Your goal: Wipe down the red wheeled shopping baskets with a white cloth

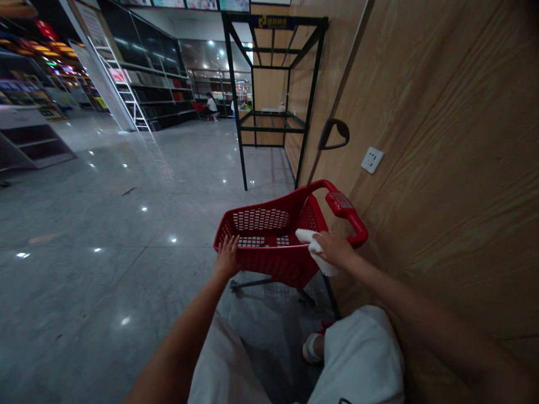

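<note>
Shiny grey floor (105,224) stretches off to the left of my red shopping cart (273,262), and a wood-grain wall (442,185) runs up on its right. So the cart's right in front of me, handle (343,205) end toward the wall. My right hand (336,249) is closed around a crumpled white cloth (306,235), bunched up at the cart's near rim by the handle end. My left hand (228,257) isn't gripping anything tight, just fingers a bit apart, resting on the cart's rim at the other end. Past the cart stands a dark green metal frame (273,129), and there's a white socket (372,160) above and right of the cart's handle.
</note>
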`<state>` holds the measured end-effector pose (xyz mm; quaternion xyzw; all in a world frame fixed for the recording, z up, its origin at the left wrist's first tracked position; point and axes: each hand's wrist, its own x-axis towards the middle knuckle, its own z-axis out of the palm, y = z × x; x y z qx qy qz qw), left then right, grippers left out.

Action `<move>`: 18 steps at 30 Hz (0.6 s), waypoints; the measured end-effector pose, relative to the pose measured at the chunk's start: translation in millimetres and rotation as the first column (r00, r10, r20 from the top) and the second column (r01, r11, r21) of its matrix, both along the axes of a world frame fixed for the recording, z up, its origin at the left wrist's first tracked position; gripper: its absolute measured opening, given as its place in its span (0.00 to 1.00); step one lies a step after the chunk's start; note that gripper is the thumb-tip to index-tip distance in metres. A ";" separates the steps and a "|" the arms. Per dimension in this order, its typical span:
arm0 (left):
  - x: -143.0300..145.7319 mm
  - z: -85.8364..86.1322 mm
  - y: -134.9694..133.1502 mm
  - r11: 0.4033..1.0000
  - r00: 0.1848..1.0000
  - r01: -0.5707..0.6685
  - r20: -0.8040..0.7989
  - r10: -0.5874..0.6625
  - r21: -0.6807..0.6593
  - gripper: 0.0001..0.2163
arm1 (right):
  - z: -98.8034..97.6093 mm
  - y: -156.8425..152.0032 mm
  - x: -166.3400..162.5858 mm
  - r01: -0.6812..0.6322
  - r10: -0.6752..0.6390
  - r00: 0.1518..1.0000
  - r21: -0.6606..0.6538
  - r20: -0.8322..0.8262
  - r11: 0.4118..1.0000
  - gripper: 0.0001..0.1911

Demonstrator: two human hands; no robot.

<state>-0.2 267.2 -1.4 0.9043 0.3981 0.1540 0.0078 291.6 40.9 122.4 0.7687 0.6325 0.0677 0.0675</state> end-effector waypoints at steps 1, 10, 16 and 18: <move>1.3 -1.5 -0.8 1.000 1.000 0.003 0.012 -0.003 -0.001 0.40 | -6.3 3.7 -5.1 0.013 -0.013 1.000 0.016 0.018 1.000 0.23; 21.6 4.7 -19.1 0.997 0.998 -0.064 0.017 0.065 -0.044 0.44 | -66.1 80.5 -70.6 -0.143 0.148 0.989 0.164 -0.016 0.976 0.18; 22.2 0.7 -41.7 0.995 0.996 -0.084 0.035 0.086 -0.055 0.45 | -88.4 115.5 -119.6 -0.192 0.213 0.972 0.182 -0.104 0.964 0.17; 15.4 1.6 -40.2 0.997 1.000 -0.016 0.025 0.018 -0.073 0.45 | -87.1 111.8 -117.1 -0.227 0.253 0.957 0.177 -0.144 0.958 0.18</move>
